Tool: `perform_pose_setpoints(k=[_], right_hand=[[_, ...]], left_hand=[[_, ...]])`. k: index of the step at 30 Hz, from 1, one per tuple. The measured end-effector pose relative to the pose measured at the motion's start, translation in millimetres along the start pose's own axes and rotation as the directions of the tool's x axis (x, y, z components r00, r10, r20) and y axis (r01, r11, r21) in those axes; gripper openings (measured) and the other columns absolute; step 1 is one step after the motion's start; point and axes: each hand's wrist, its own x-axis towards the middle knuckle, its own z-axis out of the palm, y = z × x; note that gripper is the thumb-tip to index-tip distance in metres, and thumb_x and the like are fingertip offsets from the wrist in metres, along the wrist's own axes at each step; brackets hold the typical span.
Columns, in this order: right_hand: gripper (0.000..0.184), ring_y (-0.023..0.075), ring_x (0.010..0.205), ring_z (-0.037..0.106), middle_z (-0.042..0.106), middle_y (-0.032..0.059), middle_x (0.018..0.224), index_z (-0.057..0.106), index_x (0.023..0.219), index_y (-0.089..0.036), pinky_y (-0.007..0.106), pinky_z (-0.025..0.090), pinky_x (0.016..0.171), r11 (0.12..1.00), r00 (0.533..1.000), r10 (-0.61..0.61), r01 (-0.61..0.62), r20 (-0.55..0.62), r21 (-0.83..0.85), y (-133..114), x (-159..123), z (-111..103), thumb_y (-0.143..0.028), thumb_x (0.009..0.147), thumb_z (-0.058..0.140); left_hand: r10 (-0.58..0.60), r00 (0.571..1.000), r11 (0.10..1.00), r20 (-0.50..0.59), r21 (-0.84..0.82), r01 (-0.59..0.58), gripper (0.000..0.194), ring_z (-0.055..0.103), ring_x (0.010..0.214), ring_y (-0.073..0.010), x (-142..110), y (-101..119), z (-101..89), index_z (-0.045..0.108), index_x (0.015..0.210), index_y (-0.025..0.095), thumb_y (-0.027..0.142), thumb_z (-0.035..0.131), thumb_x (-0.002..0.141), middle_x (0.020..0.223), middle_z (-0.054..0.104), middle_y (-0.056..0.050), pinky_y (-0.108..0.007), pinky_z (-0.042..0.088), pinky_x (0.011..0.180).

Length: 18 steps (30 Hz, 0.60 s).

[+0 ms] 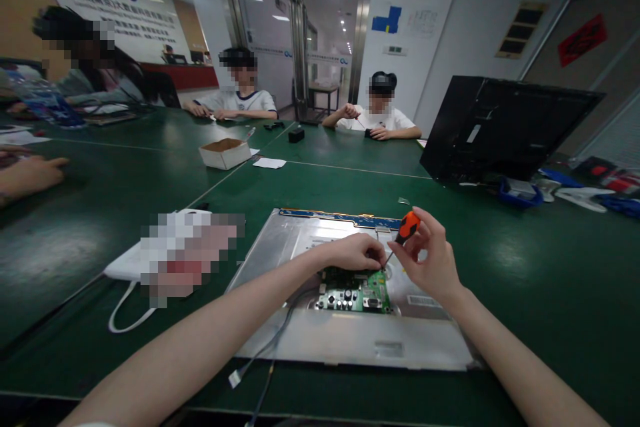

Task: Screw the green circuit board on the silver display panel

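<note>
While the right hand [433, 263] grips the orange-and-black handle of a screwdriver [409, 227] between a partly closed thumb and fingers, the shaft slants down and left to the far right corner of a green circuit board [375, 290]. The left hand [357, 252] is half closed, palm down, over the board's far edge, with its fingertips beside the screwdriver tip (whether they pinch anything cannot be told). The board sits on a metal panel [350, 340], near the panel's front edge. The panel lies flat near the front edge of the green bench [540, 267]; a narrow blue strip [345, 217] runs along its far edge. Cables [286, 325] extend from the board's left side across the panel's front edge, one ending in a white connector [235, 379]. Toward the bench's far edge are an open white box [225, 157] and, to the right, a tilted black display housing [505, 127].
</note>
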Motion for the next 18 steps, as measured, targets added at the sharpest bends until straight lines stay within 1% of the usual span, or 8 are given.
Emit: perform_pose_setpoints(k=[2, 4, 8, 11, 14, 18], right_hand=[[0.065, 0.01, 0.04, 0.051, 0.053, -0.0108, 0.06, 0.031, 0.147, -0.027, 0.018, 0.041, 0.038, 1.0, 1.0, -0.015, 0.015, -0.002, -0.007, 0.9, -0.4, 0.1, -0.028, 0.092, 0.065], [0.065, 0.0101, 0.041, 0.051, 0.053, -0.0104, 0.061, 0.03, 0.148, -0.028, 0.017, 0.041, 0.037, 0.999, 0.999, -0.038, 0.038, 0.003, -0.014, 0.8, 0.1, -0.2, -0.028, 0.093, 0.064], [0.065, 0.0114, 0.048, 0.057, 0.066, -0.0024, 0.077, 0.023, 0.154, -0.028, 0.021, 0.048, 0.042, 0.999, 0.998, -0.053, 0.053, 0.034, 0.004, -2.7, 3.0, -1.3, -0.025, 0.097, 0.054], [0.064, 0.0124, 0.052, 0.059, 0.069, 0.0015, 0.084, 0.022, 0.154, -0.027, 0.022, 0.051, 0.044, 0.999, 0.998, -0.038, 0.037, 0.042, 0.008, -5.4, 4.4, -1.7, -0.022, 0.097, 0.051], [0.062, 0.0122, 0.049, 0.059, 0.068, -0.0009, 0.078, 0.026, 0.152, -0.027, 0.021, 0.049, 0.042, 1.0, 0.999, -0.012, 0.012, 0.032, 0.003, -5.2, 3.7, -0.9, -0.024, 0.096, 0.054], [0.061, 0.0116, 0.042, 0.055, 0.058, -0.0075, 0.065, 0.03, 0.147, -0.026, 0.02, 0.045, 0.039, 1.0, 1.0, -0.012, 0.012, -0.001, 0.021, -0.7, -0.4, 1.6, -0.027, 0.095, 0.061]], left_hand=[[0.008, 1.0, 1.0, 0.009, 0.001, -0.008, 0.008, 0.054, 0.07, -0.0131, -0.4, 0.6, -1.0, 0.067, 0.082, 0.014, 0.009, 0.062, 0.079, 0.073, 0.06, 0.003, -0.022, 0.041, 0.067], [0.013, 1.0, 1.0, 0.014, 0.002, -0.013, 0.008, 0.055, 0.07, -0.0133, -0.7, 0.8, -1.6, 0.067, 0.083, 0.015, 0.01, 0.062, 0.079, 0.073, 0.06, 0.003, -0.022, 0.041, 0.068], [0.009, 1.0, 1.0, 0.007, 0.008, -0.009, 0.009, 0.055, 0.071, -0.0135, -0.4, -0.8, -0.5, 0.068, 0.082, 0.015, 0.01, 0.062, 0.079, 0.073, 0.061, 0.002, -0.022, 0.042, 0.069], [0.0, 1.0, 1.0, 0.002, 0.011, 0.0, 0.009, 0.055, 0.07, -0.0129, 0.7, -2.7, 1.0, 0.068, 0.081, 0.015, 0.009, 0.062, 0.079, 0.072, 0.061, 0.003, -0.022, 0.041, 0.068], [-0.001, 1.0, 1.0, -0.001, 0.016, 0.001, 0.009, 0.055, 0.07, -0.0129, 1.4, -3.4, 1.4, 0.068, 0.08, 0.015, 0.008, 0.062, 0.078, 0.072, 0.061, 0.003, -0.022, 0.041, 0.068], [0.011, 1.0, 1.0, 0.003, 0.02, -0.011, 0.008, 0.055, 0.072, -0.0135, 0.7, -2.0, 0.1, 0.068, 0.083, 0.014, 0.009, 0.063, 0.079, 0.074, 0.061, 0.002, -0.022, 0.041, 0.068]])
